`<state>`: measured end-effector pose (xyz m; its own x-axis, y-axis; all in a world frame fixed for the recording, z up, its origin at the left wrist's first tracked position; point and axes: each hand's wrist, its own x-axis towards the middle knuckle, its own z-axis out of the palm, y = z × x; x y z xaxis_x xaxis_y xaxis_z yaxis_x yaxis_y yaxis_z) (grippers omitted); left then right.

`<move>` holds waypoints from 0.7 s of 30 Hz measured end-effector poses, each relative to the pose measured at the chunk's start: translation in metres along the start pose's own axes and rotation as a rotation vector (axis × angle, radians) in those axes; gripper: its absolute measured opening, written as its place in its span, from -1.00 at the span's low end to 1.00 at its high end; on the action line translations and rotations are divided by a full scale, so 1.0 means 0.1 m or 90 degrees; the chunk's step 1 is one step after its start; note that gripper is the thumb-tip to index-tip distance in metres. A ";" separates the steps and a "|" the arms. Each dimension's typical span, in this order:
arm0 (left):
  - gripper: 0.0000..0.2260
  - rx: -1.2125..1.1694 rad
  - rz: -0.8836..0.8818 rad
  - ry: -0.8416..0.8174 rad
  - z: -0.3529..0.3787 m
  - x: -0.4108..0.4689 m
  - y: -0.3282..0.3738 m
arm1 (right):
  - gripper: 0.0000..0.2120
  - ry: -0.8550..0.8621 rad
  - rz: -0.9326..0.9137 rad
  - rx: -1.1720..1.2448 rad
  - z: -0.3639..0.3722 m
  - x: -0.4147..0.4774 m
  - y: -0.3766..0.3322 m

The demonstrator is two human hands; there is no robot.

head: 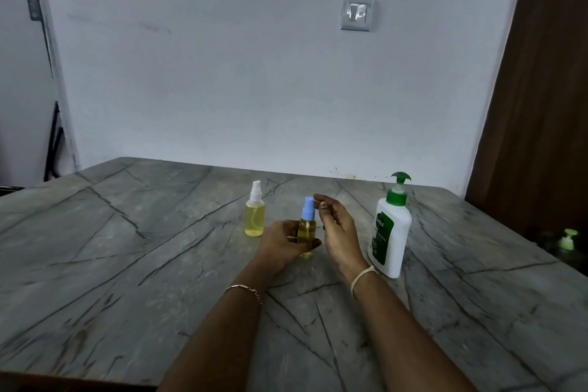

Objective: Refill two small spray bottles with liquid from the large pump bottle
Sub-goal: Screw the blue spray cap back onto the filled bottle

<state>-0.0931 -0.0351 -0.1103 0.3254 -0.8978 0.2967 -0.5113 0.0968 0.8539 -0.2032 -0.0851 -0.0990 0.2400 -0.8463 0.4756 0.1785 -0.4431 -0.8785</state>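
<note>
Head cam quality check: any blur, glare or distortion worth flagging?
Head view: dim, flat bluish light with only faint shadows; wide-angle lens tilts the brown door and curves the table edges; small glare on the wall switch; right hand slightly motion-smeared at the fingers; blue-capped spray bottle readable.

Three bottles are seen ranged left to right toward the back of the worktop (127,248): a spray bottle (254,216) at left, a second spray bottle (307,227) in the middle, the pump bottle (389,232) at right. The middle one is held upright in the left grip (280,243). The right grip (337,229) is raised just beside it, between it and the pump bottle.
</note>
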 end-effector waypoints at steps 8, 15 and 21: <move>-0.59 0.002 0.006 0.002 0.00 0.01 -0.02 | -0.71 -0.014 -0.012 0.003 0.01 0.01 0.02; -0.61 0.000 0.000 -0.004 0.00 0.01 -0.02 | -0.75 -0.036 0.001 0.005 -0.02 -0.01 -0.02; -0.64 -0.011 0.001 -0.006 0.00 0.01 -0.04 | -0.77 -0.054 -0.003 -0.064 0.00 -0.03 -0.05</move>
<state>-0.0905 -0.0368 -0.1132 0.3167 -0.9017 0.2942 -0.4975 0.1061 0.8609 -0.2050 -0.0809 -0.0961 0.3205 -0.8176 0.4783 0.0848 -0.4781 -0.8742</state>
